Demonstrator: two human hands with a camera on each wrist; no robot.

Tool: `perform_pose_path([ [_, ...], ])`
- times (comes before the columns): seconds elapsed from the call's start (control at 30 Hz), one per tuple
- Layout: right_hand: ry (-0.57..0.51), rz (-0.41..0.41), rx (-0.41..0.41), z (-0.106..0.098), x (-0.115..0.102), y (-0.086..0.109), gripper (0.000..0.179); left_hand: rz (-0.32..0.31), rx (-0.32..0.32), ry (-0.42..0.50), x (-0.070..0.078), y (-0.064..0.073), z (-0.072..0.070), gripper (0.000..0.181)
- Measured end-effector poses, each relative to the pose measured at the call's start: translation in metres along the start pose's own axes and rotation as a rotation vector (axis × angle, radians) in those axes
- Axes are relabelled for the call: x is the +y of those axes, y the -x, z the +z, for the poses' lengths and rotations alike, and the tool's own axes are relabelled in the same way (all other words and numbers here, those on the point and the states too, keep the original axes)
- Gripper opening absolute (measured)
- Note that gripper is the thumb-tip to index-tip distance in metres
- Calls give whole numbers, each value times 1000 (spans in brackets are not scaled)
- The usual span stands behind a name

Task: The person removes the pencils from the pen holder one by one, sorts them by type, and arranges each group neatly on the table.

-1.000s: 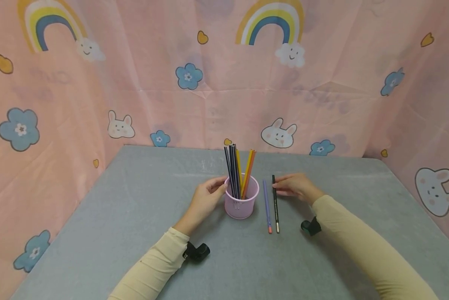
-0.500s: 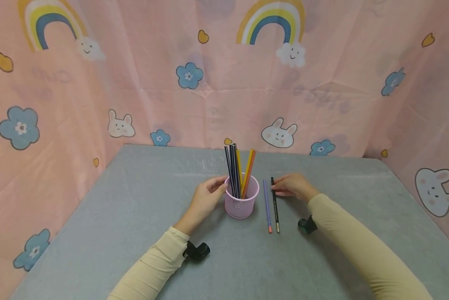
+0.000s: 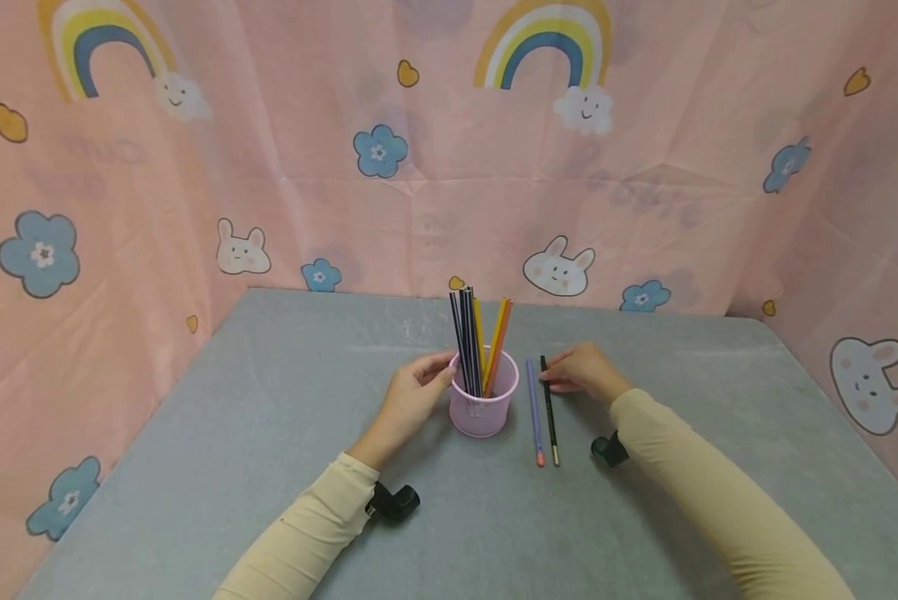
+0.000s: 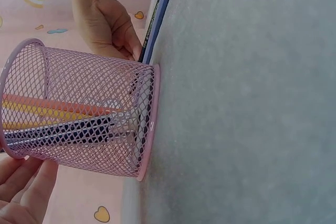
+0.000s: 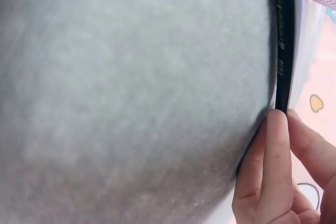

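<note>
A pink mesh pencil cup stands upright on the table, holding several dark pencils plus yellow and orange ones. My left hand rests its fingertips against the cup's left side near the rim; the left wrist view shows the fingers on the outer mesh wall. To the cup's right lie a purple pencil with a reddish end and a black pencil, side by side. My right hand pinches the black pencil by its far end between thumb and fingers, seen closely in the right wrist view.
The grey table reaches back to a pink curtain printed with rainbows, flowers and rabbits. A black wrist camera sits under the left cuff, another wrist camera under the right.
My right hand has shifted slightly left with the black pencil's far end, bringing it nearer the purple pencil. The left hand and the cup have stayed in place.
</note>
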State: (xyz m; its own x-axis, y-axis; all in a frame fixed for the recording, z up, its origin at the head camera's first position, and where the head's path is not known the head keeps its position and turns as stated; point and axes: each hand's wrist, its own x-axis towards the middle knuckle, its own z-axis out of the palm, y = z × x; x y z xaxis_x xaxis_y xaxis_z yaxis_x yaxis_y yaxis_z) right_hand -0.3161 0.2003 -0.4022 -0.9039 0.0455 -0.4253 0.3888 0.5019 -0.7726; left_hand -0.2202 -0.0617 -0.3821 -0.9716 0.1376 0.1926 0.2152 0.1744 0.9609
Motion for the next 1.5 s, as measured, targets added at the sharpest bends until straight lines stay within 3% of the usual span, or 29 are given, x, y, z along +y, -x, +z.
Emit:
perform_pose_path([
  [0.1, -1, -27, 8, 1, 1, -1, 31, -5, 0, -11, 2, 1, -1, 32],
  [0.33, 29, -35, 29, 3, 2, -1, 28, -6, 20, -19, -31, -12, 2, 32],
  [0.5, 35, -43, 38, 3, 2, 1, 28, 3, 22, -28, -31, -11, 3, 32],
  [0.7, 68, -123, 48, -1, 6, 6, 32, 10, 17, -6, -31, -11, 3, 33],
  [1.3, -45, -264, 51, -3, -12, 33, 41, 19, 19, -13, -33, -12, 3, 31],
  [1.5, -115, -309, 0, 0, -16, 32, 49, 14, 22, -25, -32, -12, 2, 31],
])
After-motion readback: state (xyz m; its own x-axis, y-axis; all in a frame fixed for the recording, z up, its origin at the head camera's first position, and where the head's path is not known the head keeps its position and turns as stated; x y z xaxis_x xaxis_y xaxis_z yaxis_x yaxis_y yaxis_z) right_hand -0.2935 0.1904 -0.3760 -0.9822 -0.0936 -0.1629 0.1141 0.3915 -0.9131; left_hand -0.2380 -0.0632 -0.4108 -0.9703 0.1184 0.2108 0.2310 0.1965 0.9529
